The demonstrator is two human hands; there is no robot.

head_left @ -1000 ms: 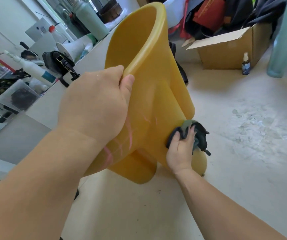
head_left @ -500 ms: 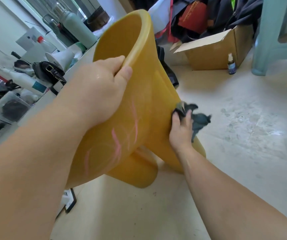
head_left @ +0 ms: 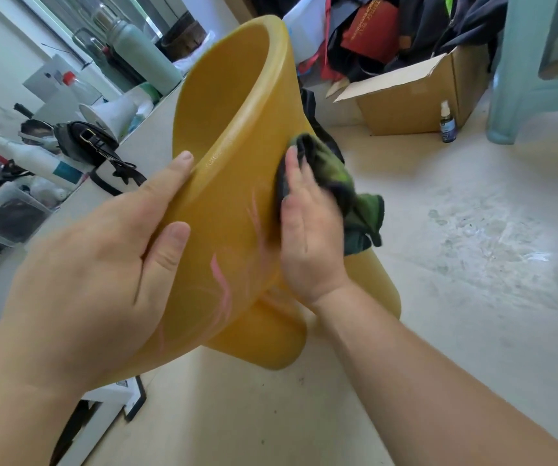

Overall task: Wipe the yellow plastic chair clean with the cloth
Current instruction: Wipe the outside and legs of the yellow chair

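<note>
Left fingers [head_left: 169, 176]: curled round the rim of the yellow chair [head_left: 230, 129], thumb on the outside, gripping it
Right fingers [head_left: 292, 169]: flat and nearly straight, pressing the cloth [head_left: 341, 183] on the outside of the chair
Left hand [head_left: 95, 274]: holds the chair tipped over on its side
Right hand [head_left: 311, 230]: lies on the chair wall, just below the rim
Chair: in the middle, between the two hands; I cannot tell if a leg touches the floor [head_left: 455, 314]
Cloth: dark with green bits, bunched up, one end hanging out past the right hand
Pink marks [head_left: 222, 284]: thin streaks on the chair, between the hands
Cardboard box [head_left: 415, 95]: open, on the floor behind the chair
Small spray bottle [head_left: 447, 124]: stands just beside the box
Green flask [head_left: 146, 58]: on the table [head_left: 143, 142] at the left
</note>
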